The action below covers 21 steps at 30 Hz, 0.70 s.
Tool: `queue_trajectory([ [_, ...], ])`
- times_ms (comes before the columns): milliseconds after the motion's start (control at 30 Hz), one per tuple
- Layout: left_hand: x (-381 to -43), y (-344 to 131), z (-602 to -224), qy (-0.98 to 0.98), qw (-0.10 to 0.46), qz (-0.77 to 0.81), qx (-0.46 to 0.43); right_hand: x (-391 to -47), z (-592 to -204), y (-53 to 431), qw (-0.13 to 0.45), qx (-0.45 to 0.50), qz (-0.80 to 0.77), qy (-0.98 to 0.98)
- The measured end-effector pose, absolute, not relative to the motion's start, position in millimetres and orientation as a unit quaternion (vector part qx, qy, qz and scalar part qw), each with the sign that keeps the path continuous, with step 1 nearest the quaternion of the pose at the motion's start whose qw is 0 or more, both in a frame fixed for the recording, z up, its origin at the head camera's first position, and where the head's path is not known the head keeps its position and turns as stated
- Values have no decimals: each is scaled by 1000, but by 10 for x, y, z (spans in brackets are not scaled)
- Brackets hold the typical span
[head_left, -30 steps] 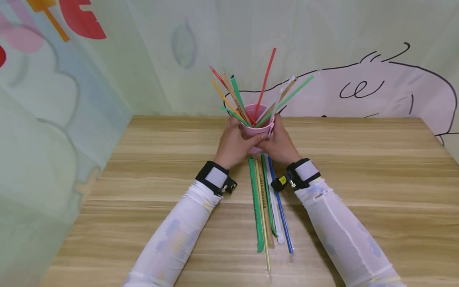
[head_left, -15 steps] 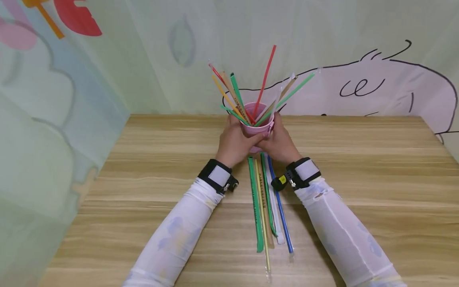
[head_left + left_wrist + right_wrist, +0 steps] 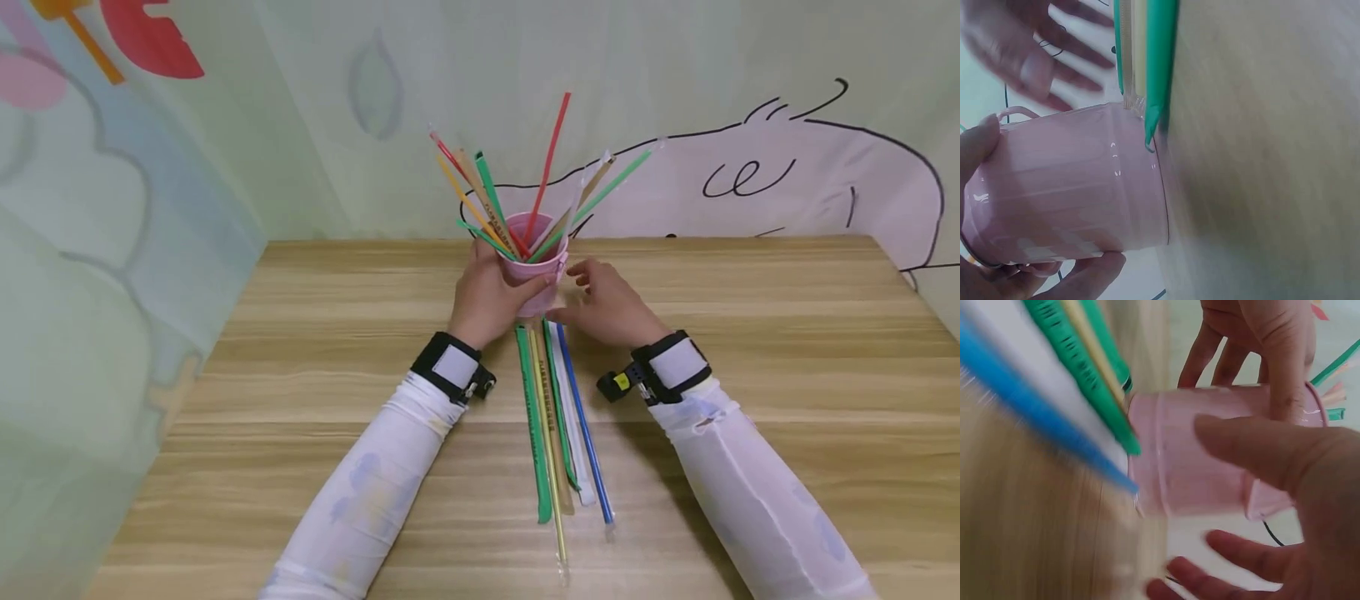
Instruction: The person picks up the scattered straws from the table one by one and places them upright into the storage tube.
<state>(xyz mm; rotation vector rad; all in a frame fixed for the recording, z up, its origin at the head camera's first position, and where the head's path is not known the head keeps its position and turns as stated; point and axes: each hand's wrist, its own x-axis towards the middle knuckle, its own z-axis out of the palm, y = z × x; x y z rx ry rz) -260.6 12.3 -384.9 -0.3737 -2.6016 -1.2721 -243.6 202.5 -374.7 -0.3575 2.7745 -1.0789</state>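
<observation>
A small pink bucket (image 3: 1072, 181) stands on the table, holding several straws that fan out above its rim, among them a red straw (image 3: 549, 171), an orange straw (image 3: 461, 187) and a green straw (image 3: 615, 185). My left hand (image 3: 483, 298) grips the bucket, its thumb across the near side and its fingers round the left side. To the right of the bucket, my right hand (image 3: 609, 310) is spread and apart from it, as the right wrist view shows. Several wrapped straws lie in a row before the bucket, including a wide green straw (image 3: 535, 437) and a blue straw (image 3: 585, 433).
The wood-grain table (image 3: 322, 333) ends at the back against a pale curtain (image 3: 315, 125) with printed drawings. More curtain hangs down the left side. The row of straws lies between my two forearms, its far ends close to the bucket's base.
My right hand has let go of the bucket and moved a little to the right, its fingers spreading. My left hand has kept its grip, and the bucket still stands in the same place.
</observation>
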Motion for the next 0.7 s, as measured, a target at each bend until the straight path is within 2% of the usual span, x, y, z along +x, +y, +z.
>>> queue_trajectory([
  [100,-2600,121,-3849,-886,109,-433,-126,-2333,-3728,2121,116,-103,-298,942],
  [333,-2608,90,-3843,-888,109,-431,-117,-2166,-3735,2104,203,-137,-213,946],
  [700,-2636,86,-3868,-886,109,-433,-128,-2144,-3803,2024,176,-122,-190,958],
])
